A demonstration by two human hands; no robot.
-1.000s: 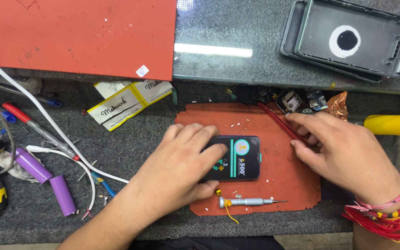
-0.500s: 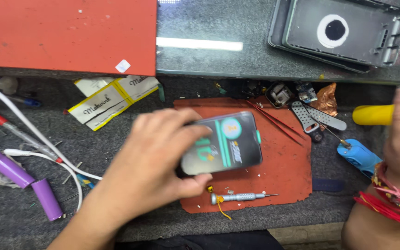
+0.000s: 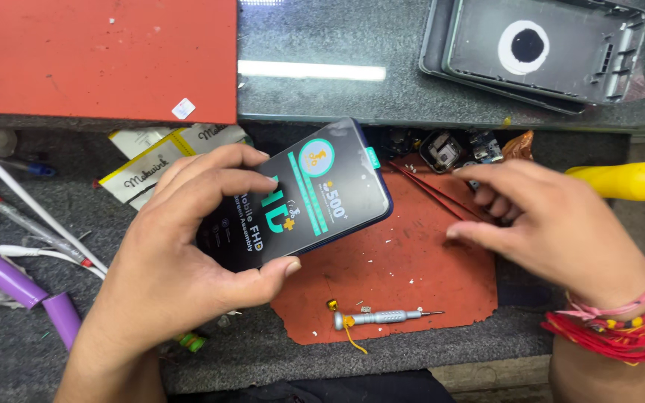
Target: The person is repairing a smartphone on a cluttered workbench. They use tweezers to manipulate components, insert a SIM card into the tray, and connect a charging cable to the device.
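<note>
Pinched by its long edges between thumb and fingers, the phone (image 3: 300, 198) sits in the left hand (image 3: 181, 261), lifted and tilted at centre frame above the red mat (image 3: 412, 276). Its long axis runs from lower left to upper right. The right hand (image 3: 554, 224) hovers just right of it, apart, holding nothing visible, fingers loosely curled over the tweezers (image 3: 434, 192). A screwdriver (image 3: 382, 317) lies on the mat's lower edge, below the phone. A back cover (image 3: 539, 48) rests at upper right. The phone's rear face is hidden; small parts above the mat are hard to make out.
</note>
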